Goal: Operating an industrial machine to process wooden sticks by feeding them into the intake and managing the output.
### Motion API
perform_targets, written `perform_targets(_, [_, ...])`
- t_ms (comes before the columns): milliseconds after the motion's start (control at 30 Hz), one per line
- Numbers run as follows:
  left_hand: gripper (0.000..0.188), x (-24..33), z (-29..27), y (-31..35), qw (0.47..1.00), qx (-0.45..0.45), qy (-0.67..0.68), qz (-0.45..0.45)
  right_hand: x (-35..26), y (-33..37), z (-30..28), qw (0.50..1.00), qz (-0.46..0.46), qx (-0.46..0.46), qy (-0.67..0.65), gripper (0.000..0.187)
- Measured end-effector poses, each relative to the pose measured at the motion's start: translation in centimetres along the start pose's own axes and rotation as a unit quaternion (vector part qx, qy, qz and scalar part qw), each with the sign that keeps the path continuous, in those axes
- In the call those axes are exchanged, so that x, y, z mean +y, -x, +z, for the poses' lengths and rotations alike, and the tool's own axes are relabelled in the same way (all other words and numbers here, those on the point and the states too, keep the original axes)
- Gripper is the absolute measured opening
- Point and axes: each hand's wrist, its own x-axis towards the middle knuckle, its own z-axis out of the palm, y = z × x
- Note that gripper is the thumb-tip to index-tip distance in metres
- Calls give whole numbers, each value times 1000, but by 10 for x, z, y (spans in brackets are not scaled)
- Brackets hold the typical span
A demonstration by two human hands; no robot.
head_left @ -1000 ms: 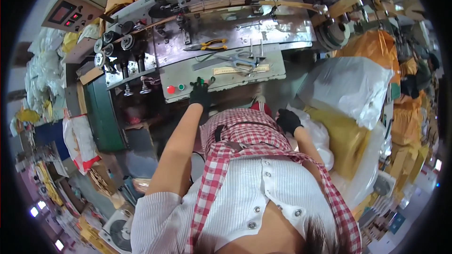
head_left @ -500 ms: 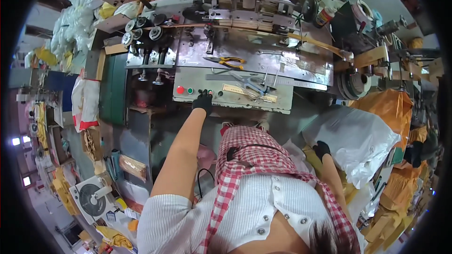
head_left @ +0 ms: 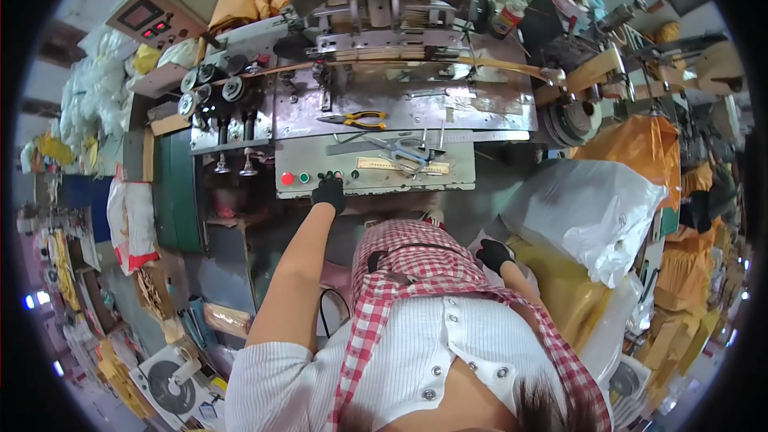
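the button row (head_left: 304,178) lies near the control panel's (head_left: 304,157) front-left corner, likely stiff and fixed, best met with fingertips. the left hand (head_left: 329,193) covers part, finger closure unclear; the right hand (head_left: 494,255), fingers unreadable, is beside a yellow bag (head_left: 558,274).

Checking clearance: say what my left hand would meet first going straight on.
Probably the flat grey metal strip, though the height of the left hand above the pale panel is unclear.

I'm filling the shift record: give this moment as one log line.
left hand: black-gloved, at button panel; right hand: black-gloved, near yellow plastic; pliers: on metal plate
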Motion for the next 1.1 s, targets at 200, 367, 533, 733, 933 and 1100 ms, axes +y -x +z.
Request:
perform_targets(200, [51,-2,2,4,999,31,2,19,21,13,7,995,89,-14,-33,49])
perform_targets(367, [51,-3,4,-1,999,24,1,21,50,5,31,996,75,25,-33,48])
perform_targets(533, [53,0,1,3,999,27,-2,23,29,4,28,996,77,23,-33,47])
perform_targets(733, [56,-3,2,4,999,30,3,27,-10,7,6,996,55,10,-63,40])
perform_targets(933, [54,-3,3,5,999,35,2,31,-9,2,7,997,47,17,-57,38])
perform_targets(1100, [55,-1,1,7,999,29,25,26,-2,4,10,997,48,37,-48,35])
